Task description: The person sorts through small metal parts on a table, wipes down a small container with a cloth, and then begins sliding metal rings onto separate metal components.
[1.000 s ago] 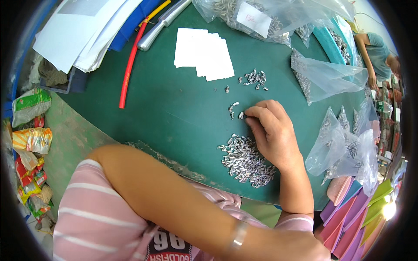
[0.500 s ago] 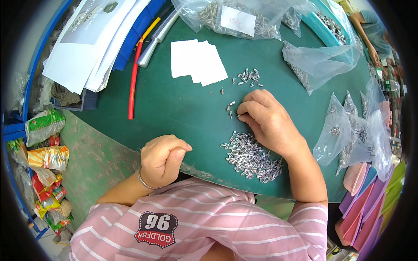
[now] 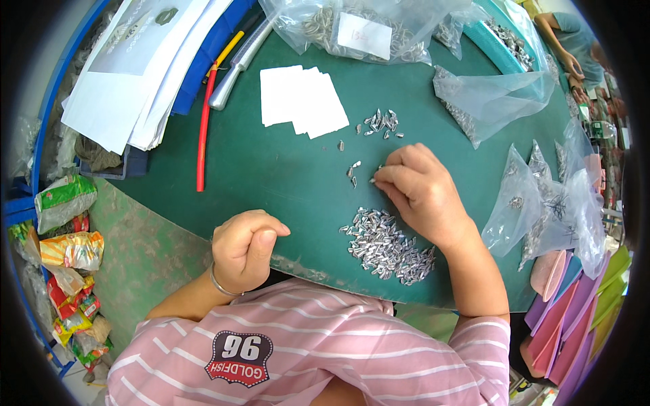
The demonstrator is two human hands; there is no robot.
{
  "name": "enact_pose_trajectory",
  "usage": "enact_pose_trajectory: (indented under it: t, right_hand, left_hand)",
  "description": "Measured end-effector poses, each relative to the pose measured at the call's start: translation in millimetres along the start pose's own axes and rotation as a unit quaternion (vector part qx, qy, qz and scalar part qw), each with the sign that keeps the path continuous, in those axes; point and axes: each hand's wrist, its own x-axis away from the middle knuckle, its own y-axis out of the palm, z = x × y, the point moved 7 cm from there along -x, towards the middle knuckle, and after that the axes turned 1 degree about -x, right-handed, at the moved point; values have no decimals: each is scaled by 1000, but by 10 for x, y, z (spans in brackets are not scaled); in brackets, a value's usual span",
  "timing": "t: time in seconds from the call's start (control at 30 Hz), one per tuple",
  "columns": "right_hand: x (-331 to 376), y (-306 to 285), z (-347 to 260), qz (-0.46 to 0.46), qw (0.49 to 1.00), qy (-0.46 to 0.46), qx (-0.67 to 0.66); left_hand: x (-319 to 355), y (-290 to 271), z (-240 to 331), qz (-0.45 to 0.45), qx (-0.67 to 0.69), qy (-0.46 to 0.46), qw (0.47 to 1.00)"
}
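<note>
My right hand is above the green table, thumb and forefinger pinched on a small silver metal piece that shows at the fingertips. Just left of it lie a few loose metal pieces. Beyond them is a small cluster of similar pieces. On the near side, below my right hand, a larger heap of small elongated silver pieces covers the table. My left hand is closed at the table's near edge, thumb against the curled forefinger; whatever it may hold is hidden.
White cards lie overlapped at the middle back. Left of them are a red-and-yellow stick and a silver-handled tool. Clear bags of metal parts stand behind, with more bags at right. Another person's arm shows far right.
My right hand keeps its pinch and has shifted barely relative to the loose pieces. The whole view has slid slightly; my left hand stays closed in the same place.
</note>
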Motion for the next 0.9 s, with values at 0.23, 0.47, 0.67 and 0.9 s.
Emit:
enact_pose_trajectory:
  t: [0.23, 0.47, 0.67, 0.9]
  right_hand:
    - [85, -125, 114, 28, 996, 72, -51]
    - [83, 50, 38, 32, 997, 48, -46]
    - [106, 130, -86, -68, 996, -15, -47]
    - [26, -58, 106, 15, 999, 32, -24]
  left_hand:
    - [15, -23, -8, 4, 15, -10, 1000]
    - [25, -64, -57, 22, 39, -31, 999]
    - [8, -53, -40, 4, 27, -21, 999]
    - [35, -82, -62, 20, 34, -37, 999]
